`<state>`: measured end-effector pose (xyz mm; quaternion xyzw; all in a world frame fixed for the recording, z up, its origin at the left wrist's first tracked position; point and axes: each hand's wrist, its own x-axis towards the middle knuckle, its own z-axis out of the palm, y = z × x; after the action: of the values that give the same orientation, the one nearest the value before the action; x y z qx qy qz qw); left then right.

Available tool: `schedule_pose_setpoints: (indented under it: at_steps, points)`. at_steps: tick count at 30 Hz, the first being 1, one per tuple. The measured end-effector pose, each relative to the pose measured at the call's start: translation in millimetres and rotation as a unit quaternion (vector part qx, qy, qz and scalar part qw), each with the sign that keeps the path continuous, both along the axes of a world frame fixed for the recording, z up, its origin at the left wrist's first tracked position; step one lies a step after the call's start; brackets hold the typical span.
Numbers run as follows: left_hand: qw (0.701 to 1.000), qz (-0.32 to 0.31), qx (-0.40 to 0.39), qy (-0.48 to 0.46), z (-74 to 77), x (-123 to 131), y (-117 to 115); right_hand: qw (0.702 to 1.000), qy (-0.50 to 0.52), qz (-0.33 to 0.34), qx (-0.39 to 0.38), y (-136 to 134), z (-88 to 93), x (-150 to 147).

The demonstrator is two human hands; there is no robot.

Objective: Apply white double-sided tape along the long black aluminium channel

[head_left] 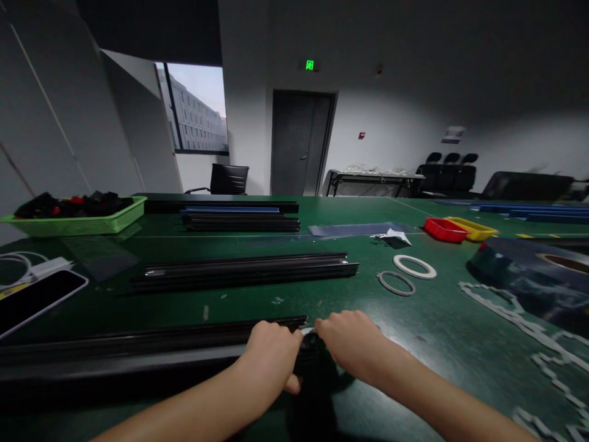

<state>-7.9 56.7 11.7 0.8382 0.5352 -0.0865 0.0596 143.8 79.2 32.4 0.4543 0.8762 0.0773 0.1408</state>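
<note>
A long black profile (138, 356) lies along the near left of the green table, its right end at the middle of the view. Around that end my left hand (274, 353) is closed, the thumb showing below. My right hand (348, 341) is closed just to the right, fingers bent down at the profile's tip. Between the two hands a small black piece (310, 342) and a bit of white show at the end. What the right fingers grip is mostly hidden behind the hand.
More black profiles (248, 271) lie farther back. A green basket (124, 216) of dark parts and a phone (43, 302) are at left. To the right are tape rings (415, 267), red (445, 230) and yellow (478, 231) trays, a large dark roll (519, 279) and pale zigzag strips (519, 319).
</note>
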Motion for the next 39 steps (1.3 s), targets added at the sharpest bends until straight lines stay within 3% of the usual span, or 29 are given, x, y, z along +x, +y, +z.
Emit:
schedule_pose_setpoints:
  at_steps: [6,16,31,39]
  points:
    - [0.999,-0.036,0.007,-0.011,0.0,-8,2,1.000,-0.011,-0.020,0.006,2,-0.3,4]
    - [0.999,-0.046,0.017,-0.015,-2.4,-11,3,1.000,-0.008,0.025,-0.007,6,-9.4,8]
    - [0.999,-0.032,0.013,-0.020,0.8,-9,3,0.995,-0.018,0.080,-0.052,-6,15.1,2]
    - [1.000,-0.019,0.008,-0.017,-0.1,-8,3,0.994,-0.018,0.088,-0.059,-6,14.1,4]
